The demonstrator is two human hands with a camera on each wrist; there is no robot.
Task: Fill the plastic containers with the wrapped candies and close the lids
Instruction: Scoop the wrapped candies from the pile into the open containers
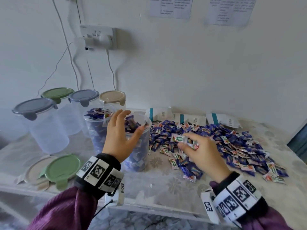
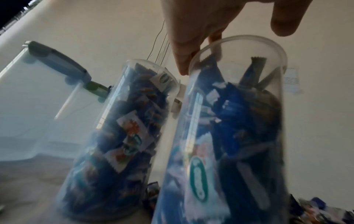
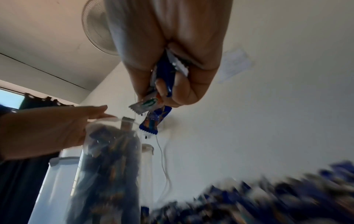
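My left hand sits spread against the rim of the open container, fingers fairly straight, mostly so it doesn't tip while I load it. It's nearly full of candies already, and a second open, stuffed one stands just behind my left hand. My right hand hangs above the candy pile, knuckles up, fingers curled tight round a small bunch of wrapped candies, just right of that container. Two loose lids lie near my left wrist on the surface, handy for closing.
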